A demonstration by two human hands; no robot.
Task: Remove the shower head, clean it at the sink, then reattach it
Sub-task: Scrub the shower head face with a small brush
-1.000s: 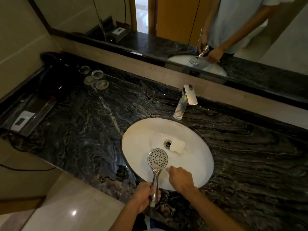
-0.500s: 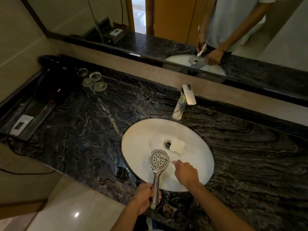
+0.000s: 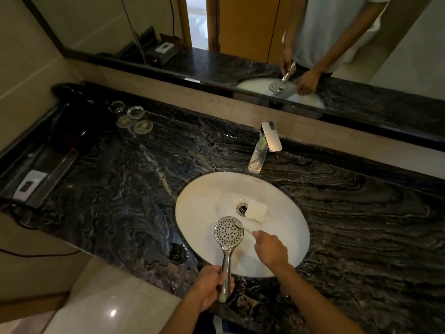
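A big mirror (image 3: 240,25) is seen on the wall, and the person's arms and the shower head are shown in it. Under it, a wide dark bench (image 3: 120,189) with wavy light lines is spread across the room. A white oval sink (image 3: 199,213) is set into the bench. A shiny tap (image 3: 263,147) is fixed behind the sink and is pointed toward the bowl. A dark tray (image 3: 38,174) with a small white card on it is placed at the far left of the bench. Four small round glass dishes (image 3: 134,119) are grouped near the back left. The shower head (image 3: 228,231) is held over the front of the sink, with its round holed face turned up. Its shiny handle is gripped by the left hand (image 3: 212,285), which is closed around it near the bench edge. A small white brush (image 3: 242,226) is pinched in the closed right hand (image 3: 271,249), and its tip is pressed on the top right edge of the holed face. A white bar of soap (image 3: 256,210) is laid in the bowl, just beside the drain (image 3: 242,208).
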